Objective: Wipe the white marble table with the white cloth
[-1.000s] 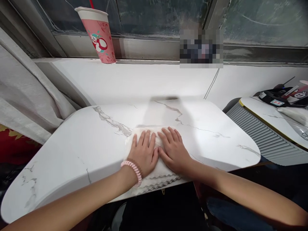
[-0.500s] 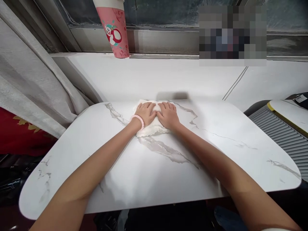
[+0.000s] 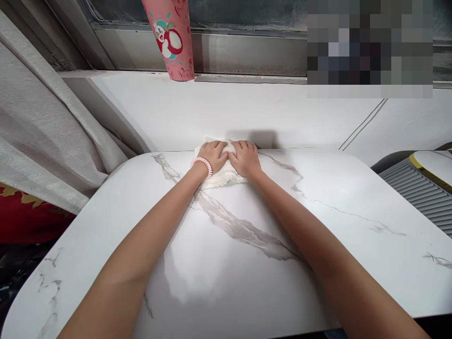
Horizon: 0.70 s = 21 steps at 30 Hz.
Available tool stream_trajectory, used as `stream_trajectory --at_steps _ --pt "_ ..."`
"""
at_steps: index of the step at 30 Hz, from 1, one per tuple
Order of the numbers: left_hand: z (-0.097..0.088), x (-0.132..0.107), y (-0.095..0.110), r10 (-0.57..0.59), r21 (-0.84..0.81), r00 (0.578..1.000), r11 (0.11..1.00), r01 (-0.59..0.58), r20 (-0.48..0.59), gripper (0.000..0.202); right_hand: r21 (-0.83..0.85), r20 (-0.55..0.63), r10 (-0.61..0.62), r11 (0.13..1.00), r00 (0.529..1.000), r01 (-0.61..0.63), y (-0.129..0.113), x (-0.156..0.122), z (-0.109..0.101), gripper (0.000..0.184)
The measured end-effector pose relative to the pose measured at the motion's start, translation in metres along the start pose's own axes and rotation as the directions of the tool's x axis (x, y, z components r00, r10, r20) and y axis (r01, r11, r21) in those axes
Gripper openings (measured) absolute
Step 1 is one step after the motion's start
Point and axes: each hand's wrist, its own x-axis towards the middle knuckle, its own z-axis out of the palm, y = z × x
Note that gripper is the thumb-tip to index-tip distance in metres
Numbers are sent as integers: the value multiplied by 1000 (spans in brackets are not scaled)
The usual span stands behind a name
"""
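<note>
A white cloth (image 3: 224, 178) lies bunched on the white marbled table (image 3: 116, 207), at the table's far edge against the wall. My left hand (image 3: 213, 156) presses flat on the cloth's left part, fingers stretched out, a pink coil band (image 3: 202, 165) round the wrist. On the cloth's right part rests my right hand (image 3: 246, 157), also flat with its fingers spread forward. Both thumbs point inward and nearly meet. The cloth beneath my palms is hidden.
A pink paper cup (image 3: 175, 47) stands on the window ledge (image 3: 247, 79) above the white wall. A pale curtain (image 3: 45, 117) hangs at the left, with red fabric (image 3: 24, 216) below it. A grey ribbed surface (image 3: 416, 188) is beyond the table's right side.
Both hands have pushed the cloth forward across the table to its far edge, up against the wall. The view has shifted closer to the table.
</note>
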Motion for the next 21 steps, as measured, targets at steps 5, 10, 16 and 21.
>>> stream_trajectory --at_steps 5,10,16,21 --pt "1 3 -14 14 13 1000 1000 -14 1 45 -49 13 47 998 999 -46 -13 7 6 40" --pt "0 -5 -23 10 33 1000 999 -11 17 46 -60 7 53 997 999 -53 -28 3 9 40" --pt "-9 -35 -14 -27 48 999 999 26 27 48 -26 36 16 1000 999 -15 -38 -20 3 43" --pt "-17 -79 8 7 74 999 997 -11 49 50 -7 25 -32 999 999 32 -41 -66 -12 45"
